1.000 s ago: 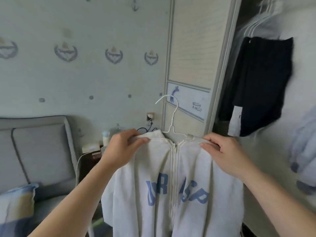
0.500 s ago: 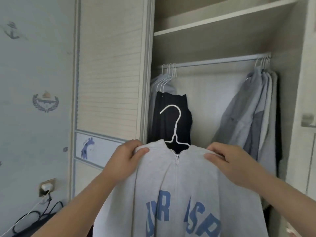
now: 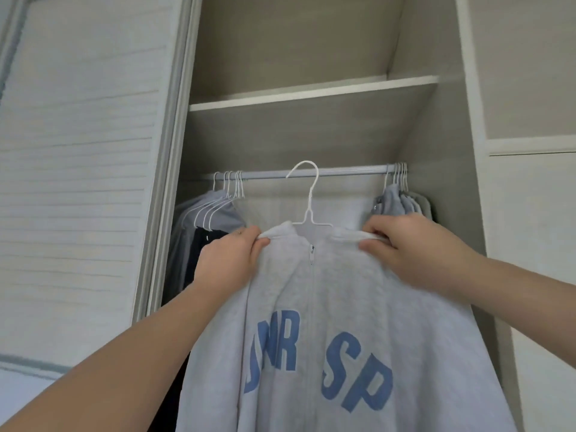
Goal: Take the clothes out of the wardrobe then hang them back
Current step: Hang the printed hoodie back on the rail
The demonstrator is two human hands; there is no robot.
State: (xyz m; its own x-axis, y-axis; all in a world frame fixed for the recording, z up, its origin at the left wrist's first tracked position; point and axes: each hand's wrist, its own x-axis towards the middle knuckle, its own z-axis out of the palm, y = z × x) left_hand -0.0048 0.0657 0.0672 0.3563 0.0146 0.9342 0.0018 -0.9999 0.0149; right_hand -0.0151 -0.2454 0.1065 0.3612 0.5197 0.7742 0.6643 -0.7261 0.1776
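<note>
A light grey zip sweatshirt (image 3: 330, 285) with blue letters hangs on a white wire hanger (image 3: 310, 198). My left hand (image 3: 230, 260) grips its left shoulder and my right hand (image 3: 405, 247) grips its right shoulder. The hanger's hook is level with the grey wardrobe rail (image 3: 349, 172), in the gap at the rail's middle; I cannot tell whether it rests on the rail. The sweatshirt's lower part runs out of view.
Several hangers with grey and dark clothes (image 3: 208, 219) bunch at the rail's left end, and grey garments (image 3: 402, 201) at its right end. A shelf (image 3: 311, 95) lies above the rail. The sliding door (image 3: 81, 182) stands on the left, a wardrobe panel (image 3: 530, 213) on the right.
The view swung from the sofa and wall to the open wardrobe. Both hands raised the sweatshirt, and its hook went from below the rail up to rail height.
</note>
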